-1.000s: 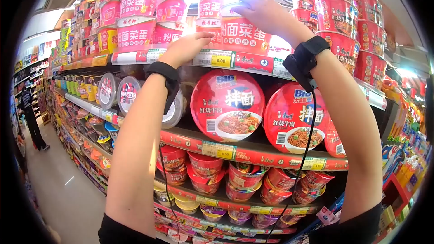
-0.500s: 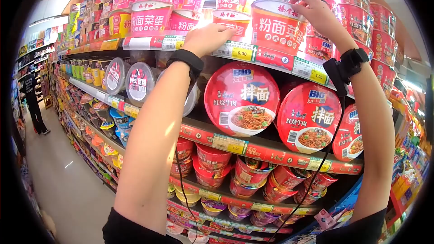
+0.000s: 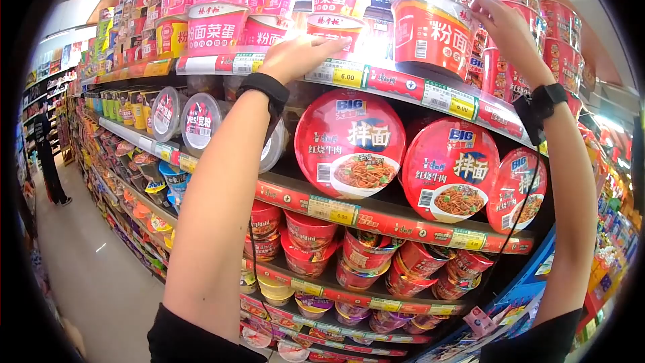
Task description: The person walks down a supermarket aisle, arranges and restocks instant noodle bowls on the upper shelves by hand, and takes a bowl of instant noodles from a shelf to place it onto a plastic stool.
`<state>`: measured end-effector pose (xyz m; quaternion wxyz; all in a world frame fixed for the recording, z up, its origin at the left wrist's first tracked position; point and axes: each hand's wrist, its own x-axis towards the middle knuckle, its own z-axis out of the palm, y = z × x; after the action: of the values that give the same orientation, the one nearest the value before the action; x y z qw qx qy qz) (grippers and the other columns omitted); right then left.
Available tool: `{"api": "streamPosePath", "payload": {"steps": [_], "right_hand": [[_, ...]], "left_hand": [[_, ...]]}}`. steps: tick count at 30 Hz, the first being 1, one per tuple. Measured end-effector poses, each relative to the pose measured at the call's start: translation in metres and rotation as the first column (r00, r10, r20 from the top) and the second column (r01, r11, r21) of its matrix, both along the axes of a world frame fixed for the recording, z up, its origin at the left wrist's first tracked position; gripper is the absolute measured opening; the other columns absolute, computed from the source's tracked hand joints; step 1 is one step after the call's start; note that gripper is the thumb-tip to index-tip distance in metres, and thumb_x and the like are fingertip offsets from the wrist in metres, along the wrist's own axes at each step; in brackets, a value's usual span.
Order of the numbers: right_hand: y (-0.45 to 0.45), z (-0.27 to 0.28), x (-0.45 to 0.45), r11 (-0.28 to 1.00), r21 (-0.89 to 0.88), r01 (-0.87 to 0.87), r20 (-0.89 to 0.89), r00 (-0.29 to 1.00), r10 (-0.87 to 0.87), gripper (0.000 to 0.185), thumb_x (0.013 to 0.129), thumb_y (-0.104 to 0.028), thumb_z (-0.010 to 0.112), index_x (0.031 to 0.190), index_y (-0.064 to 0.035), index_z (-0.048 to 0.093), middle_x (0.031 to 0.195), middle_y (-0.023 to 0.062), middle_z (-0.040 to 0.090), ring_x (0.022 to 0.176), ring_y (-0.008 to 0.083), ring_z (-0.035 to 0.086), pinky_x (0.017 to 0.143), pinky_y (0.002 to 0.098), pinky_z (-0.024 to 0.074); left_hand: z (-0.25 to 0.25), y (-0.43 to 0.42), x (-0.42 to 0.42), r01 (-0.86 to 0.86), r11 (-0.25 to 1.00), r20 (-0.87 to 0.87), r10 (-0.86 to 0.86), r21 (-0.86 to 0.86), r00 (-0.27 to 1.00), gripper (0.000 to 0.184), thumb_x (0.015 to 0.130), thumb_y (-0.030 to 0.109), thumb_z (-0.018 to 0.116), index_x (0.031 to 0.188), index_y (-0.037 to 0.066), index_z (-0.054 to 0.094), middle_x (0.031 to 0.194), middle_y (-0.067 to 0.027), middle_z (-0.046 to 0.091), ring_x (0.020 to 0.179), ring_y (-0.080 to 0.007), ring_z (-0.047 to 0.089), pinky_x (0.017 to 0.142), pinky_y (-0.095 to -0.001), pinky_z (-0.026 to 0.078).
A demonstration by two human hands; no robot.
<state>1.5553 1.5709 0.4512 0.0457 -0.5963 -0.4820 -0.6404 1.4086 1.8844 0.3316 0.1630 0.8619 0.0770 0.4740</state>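
On the top shelf stands a large red and pink instant noodle tub (image 3: pixel 433 37) with a pale lid, slightly turned so its barcode shows. My right hand (image 3: pixel 502 23) grips the tub's upper right rim, fingers bent over the edge. My left hand (image 3: pixel 301 55) reaches over the shelf's front edge, fingers stretched out toward a smaller pink noodle tub (image 3: pixel 336 33); whether they touch it is unclear. Bright glare washes out the space between the two tubs. Both wrists carry black straps with small devices.
Below, large round red noodle bowls (image 3: pixel 351 144) face outward on the second shelf. Stacked red tubs (image 3: pixel 561 40) rise at the right, pink stacks (image 3: pixel 218 23) at the left. Lower shelves hold more tubs. A person (image 3: pixel 48 154) in dark clothes stands in the aisle at left.
The large noodle tub has shifted right along the shelf and turned, with my right hand moving along with it. My left hand has moved slightly left. The view has shifted a little.
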Motion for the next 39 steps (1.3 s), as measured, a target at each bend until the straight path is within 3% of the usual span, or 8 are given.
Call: {"api": "streamPosePath", "payload": {"steps": [6, 12, 18, 22, 25, 31, 34, 39], "right_hand": [[-0.012, -0.005, 0.008, 0.993, 0.011, 0.121, -0.009, 0.993, -0.121, 0.023, 0.094, -0.022, 0.048, 0.112, -0.0089, 0.055, 0.104, 0.0127, 0.064, 0.090, 0.0331, 0.062, 0.077, 0.0433, 0.0497], [0.015, -0.021, -0.008, 0.985, -0.115, -0.126, -0.025, 0.992, 0.124, 0.059, 0.086, -0.044, 0.061, 0.132, -0.0121, 0.045, 0.115, 0.0172, 0.059, 0.103, 0.0309, 0.060, 0.085, 0.0396, 0.0479], [0.036, -0.024, -0.015, 0.995, -0.074, 0.068, -0.038, 0.997, -0.071, 0.077, 0.075, -0.063, 0.063, 0.129, -0.0097, 0.047, 0.108, 0.0204, 0.061, 0.097, 0.0347, 0.062, 0.081, 0.0435, 0.0506], [0.038, -0.033, -0.012, 0.958, 0.001, 0.286, 0.103, 0.953, -0.284, 0.074, 0.074, -0.060, 0.066, 0.132, -0.0184, 0.048, 0.112, 0.0205, 0.060, 0.101, 0.0358, 0.061, 0.083, 0.0454, 0.0514], [0.034, -0.031, -0.018, 0.939, -0.045, 0.342, 0.052, 0.939, -0.339, 0.072, 0.074, -0.055, 0.068, 0.133, -0.0194, 0.047, 0.115, 0.0183, 0.060, 0.102, 0.0358, 0.061, 0.088, 0.0445, 0.0495], [0.028, 0.009, -0.033, 0.924, -0.218, 0.315, -0.250, 0.897, -0.364, 0.052, 0.077, -0.036, 0.064, 0.122, -0.0112, 0.057, 0.119, 0.0151, 0.060, 0.102, 0.0305, 0.061, 0.089, 0.0386, 0.0472], [0.047, 0.024, -0.042, 0.808, -0.332, 0.486, -0.154, 0.818, -0.555, 0.053, 0.079, -0.038, 0.062, 0.123, -0.0102, 0.057, 0.116, 0.0154, 0.062, 0.101, 0.0295, 0.061, 0.089, 0.0364, 0.0474], [0.113, 0.016, -0.048, 0.894, -0.230, 0.384, -0.101, 0.905, -0.414, 0.048, 0.081, -0.042, 0.061, 0.116, -0.0094, 0.062, 0.114, 0.0145, 0.064, 0.103, 0.0317, 0.061, 0.089, 0.0412, 0.0472]], "left_hand": [[-0.001, -0.004, -0.001, -0.006, 1.000, -0.028, 0.005, -0.024, 1.000, 0.075, 0.074, 0.077, 0.045, 0.108, 0.015, 0.070, 0.086, -0.0100, 0.068, 0.081, -0.0216, 0.064, 0.075, -0.0321, 0.046], [0.001, 0.007, 0.008, 0.018, 0.999, -0.029, -0.019, -0.031, 0.999, 0.075, 0.073, 0.076, 0.047, 0.111, 0.015, 0.069, 0.092, -0.0107, 0.069, 0.084, -0.0223, 0.064, 0.077, -0.0320, 0.046], [0.001, 0.004, 0.004, 0.013, 0.999, -0.056, -0.016, -0.046, 0.998, 0.071, 0.076, 0.072, 0.050, 0.112, 0.014, 0.068, 0.099, -0.0115, 0.069, 0.088, -0.0246, 0.065, 0.079, -0.0324, 0.047], [-0.001, -0.008, -0.004, 0.027, 0.998, -0.027, -0.029, -0.053, 0.999, 0.057, 0.081, 0.058, 0.057, 0.107, 0.009, 0.070, 0.085, -0.0021, 0.063, 0.072, -0.0099, 0.051, 0.061, -0.0246, 0.040], [-0.002, 0.002, 0.005, 0.032, 0.998, -0.039, -0.034, -0.050, 0.999, 0.069, 0.074, 0.072, 0.051, 0.111, 0.017, 0.069, 0.100, -0.0103, 0.069, 0.090, -0.0236, 0.065, 0.081, -0.0322, 0.047], [-0.003, -0.003, 0.000, -0.037, 0.999, -0.023, 0.037, 0.039, 0.999, 0.066, 0.075, 0.072, 0.051, 0.110, 0.019, 0.069, 0.101, -0.0093, 0.069, 0.095, -0.0234, 0.064, 0.085, -0.0330, 0.046], [-0.005, -0.007, -0.003, -0.064, 0.995, 0.004, 0.064, 0.070, 0.998, 0.062, 0.076, 0.070, 0.051, 0.108, 0.020, 0.070, 0.101, -0.0084, 0.069, 0.098, -0.0243, 0.064, 0.086, -0.0344, 0.046], [-0.006, -0.003, 0.003, -0.173, 0.956, 0.098, 0.154, 0.237, 0.983, 0.068, 0.077, 0.069, 0.054, 0.123, 0.018, 0.060, 0.110, -0.0138, 0.065, 0.102, -0.0297, 0.060, 0.088, -0.0378, 0.045]]}}
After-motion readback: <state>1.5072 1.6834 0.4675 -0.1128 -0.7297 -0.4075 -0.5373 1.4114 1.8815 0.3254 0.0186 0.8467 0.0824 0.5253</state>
